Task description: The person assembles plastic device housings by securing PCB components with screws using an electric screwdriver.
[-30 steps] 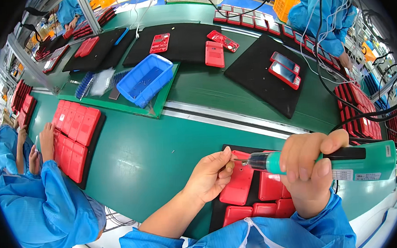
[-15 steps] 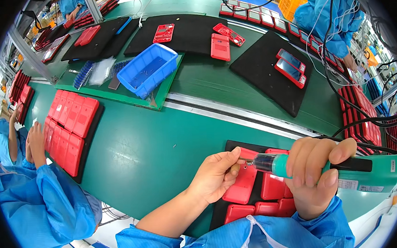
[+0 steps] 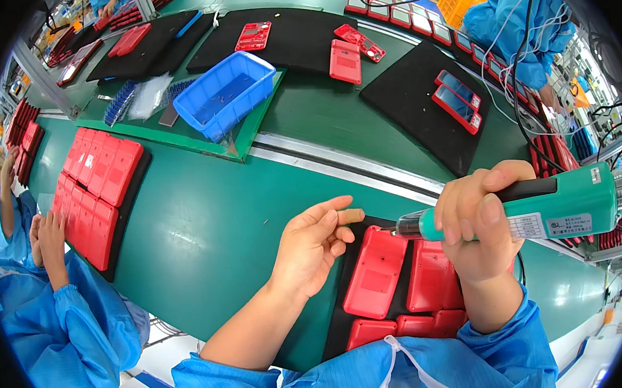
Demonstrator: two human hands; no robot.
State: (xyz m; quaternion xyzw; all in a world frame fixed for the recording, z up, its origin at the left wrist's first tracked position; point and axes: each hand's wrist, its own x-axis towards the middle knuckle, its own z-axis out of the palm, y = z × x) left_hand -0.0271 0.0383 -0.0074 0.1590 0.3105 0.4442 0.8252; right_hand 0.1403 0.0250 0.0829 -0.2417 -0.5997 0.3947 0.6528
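My right hand [image 3: 480, 225] is wrapped round a green electric screwdriver [image 3: 582, 200], held nearly level. Its bit points left, at the far end of a red plastic housing [image 3: 376, 274]; whether it touches cannot be told. To the left of that bit is my left hand [image 3: 304, 248], raised over the bench with fingers curled and thumb pressed against them. One fingertip looks tan, as if covered; anything pinched there is too small to make out. More red housings [image 3: 432, 278] lie in rows on a black mat [image 3: 337, 333] below my hands.
A blue bin [image 3: 226, 95] with small loose parts stands on a green-edged board. Beyond the metal rail [image 3: 338, 165], black mats carry red housings and screen units [image 3: 456, 101]. At left, a co-worker's hands [image 3: 49, 237] are beside another mat of red housings [image 3: 97, 173]. Cables hang at right.
The screwdriver and my right hand have risen and shifted slightly away from me. My left hand has drawn left, away from the bit, uncovering more of the red housing.
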